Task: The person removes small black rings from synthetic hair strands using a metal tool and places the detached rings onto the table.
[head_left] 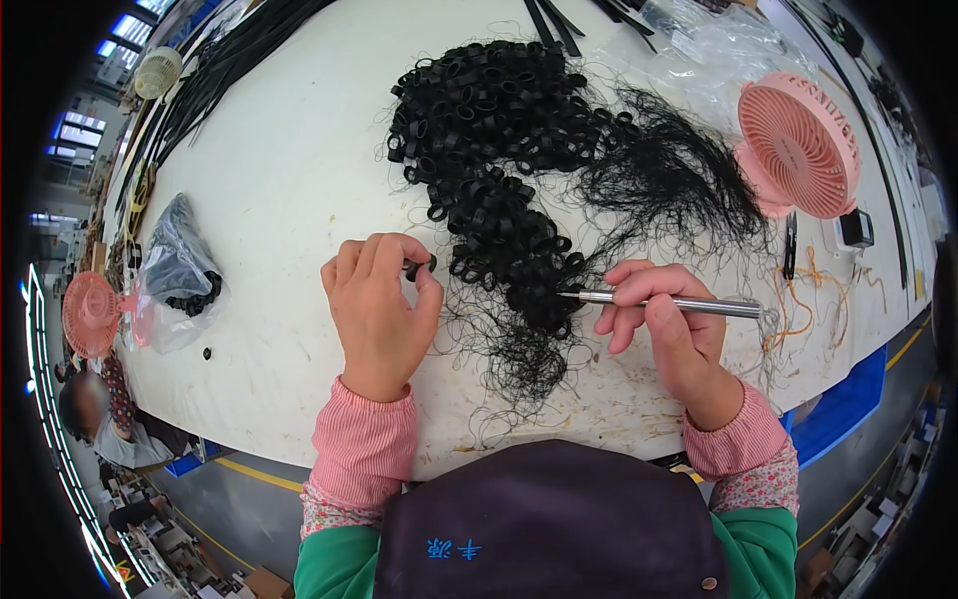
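My left hand (384, 314) pinches a small black ring (420, 266) between thumb and forefinger, just left of the pile. In my right hand (664, 324) is a slim silver metal pen-like tool (689, 302), its thin tip pointing left at the pile's lower part. A large pile of black rings (484, 150) curves down the middle of the table. Loose black threads (679, 175) spread to its right, and a thread tangle (524, 364) lies at its lower end between my hands. What the tool's tip touches is too small to tell.
A pink fan (801, 145) stands at the right, near orange string (793, 309) and black snips (789, 247). At the left lies a plastic bag (180, 255) with black pieces. Black strips (200, 75) run along the far left edge. Another person (125, 429) sits beyond the left edge.
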